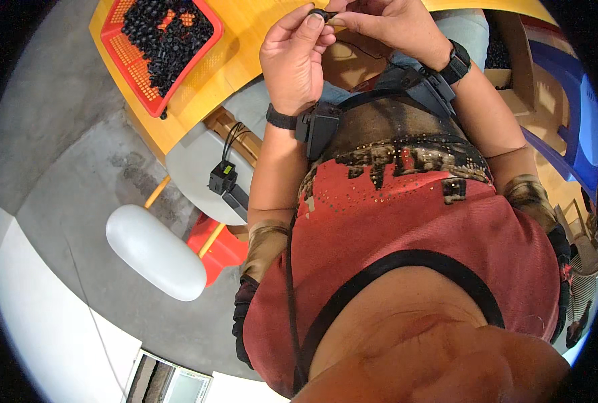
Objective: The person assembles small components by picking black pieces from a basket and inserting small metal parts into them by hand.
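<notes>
At the top edge of the head view my two hands meet over the near side of the table. My left hand (299, 57) is closed, its thumb and fingers pinching a small round black part (320, 13). Closed too, my right hand (396, 27) has its thumb and fingertips against the same part from the right. Its exact kind is too small to tell, and the fingers cover some of it. To the left, an orange-red plastic basket (157, 105) holds many small black parts (178, 57), some round and some with stems.
The yellow table (235, 64) curves around in front of me. A small black piece (163, 115) lies beside the basket's near corner. At my left are a black device with cables (223, 176) and a pale oblong cushion (155, 252). A blue plastic chair (567, 114) and a cardboard box (524, 74) stand at right.
</notes>
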